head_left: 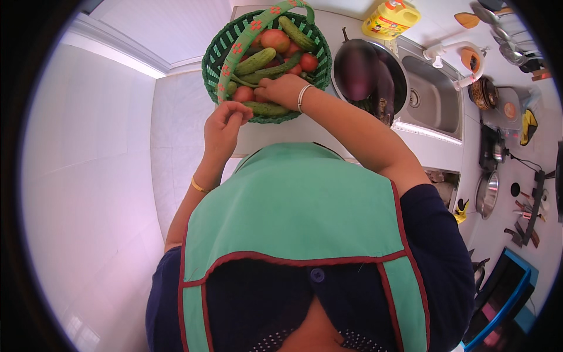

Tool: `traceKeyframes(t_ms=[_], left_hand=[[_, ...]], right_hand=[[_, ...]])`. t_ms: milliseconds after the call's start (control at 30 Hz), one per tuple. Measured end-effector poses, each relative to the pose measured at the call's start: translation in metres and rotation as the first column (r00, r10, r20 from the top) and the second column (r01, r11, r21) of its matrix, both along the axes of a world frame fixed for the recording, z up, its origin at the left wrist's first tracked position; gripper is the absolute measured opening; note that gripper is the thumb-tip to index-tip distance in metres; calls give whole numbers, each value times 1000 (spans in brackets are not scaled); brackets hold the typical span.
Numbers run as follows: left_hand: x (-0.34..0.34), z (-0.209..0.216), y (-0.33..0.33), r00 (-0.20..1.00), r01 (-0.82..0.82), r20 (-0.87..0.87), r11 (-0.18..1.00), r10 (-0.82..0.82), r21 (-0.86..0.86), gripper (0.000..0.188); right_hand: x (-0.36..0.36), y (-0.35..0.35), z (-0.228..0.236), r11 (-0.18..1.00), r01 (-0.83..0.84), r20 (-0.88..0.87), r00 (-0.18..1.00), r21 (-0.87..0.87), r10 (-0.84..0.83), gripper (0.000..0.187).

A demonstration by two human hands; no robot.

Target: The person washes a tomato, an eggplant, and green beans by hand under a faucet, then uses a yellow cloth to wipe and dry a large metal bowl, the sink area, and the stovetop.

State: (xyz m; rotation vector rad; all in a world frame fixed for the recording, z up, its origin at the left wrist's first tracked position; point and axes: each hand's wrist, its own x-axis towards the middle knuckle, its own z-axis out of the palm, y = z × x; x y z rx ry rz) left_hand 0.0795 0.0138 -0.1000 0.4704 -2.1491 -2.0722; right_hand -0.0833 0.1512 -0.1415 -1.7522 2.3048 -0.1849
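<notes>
Green woven basket with an open lattice wall (209, 64): upright on the pale countertop (316, 131), ahead of the wearer. Its green strap handle with orange-red flower motifs (246, 36) arches from near-left rim to far-right. Elongated green cucumber (267, 109): inside the near rim, long axis roughly left-right, left end toward the left hand (227, 117), right end by the right wrist. Right hand (281, 92): inside the basket, fingers bent down at the round red tomato (242, 94); grip cannot be told. Left hand: at the near-left rim, fingers loosely curled; contact cannot be told. Room: countertop shows between basket and green apron (305, 199); round metal basin (404, 69) with purple eggplants (385, 88) just beside, right; steel sink (434, 88) beyond. Cucumber skin bumpy, mottled; tomato smooth.
</notes>
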Motion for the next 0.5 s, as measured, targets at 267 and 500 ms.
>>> traceKeyframes(t_ms=[267,500], left_hand=[[12,-9,-8,999,-41,2,997,41,71,15],[-2,5,8,999,50,-12,996,-49,70,14]], right_hand=[[-9,35,36,770,469,480,843,-433,-244,40],[1,51,37,798,574,715,-636,186,290,46]])
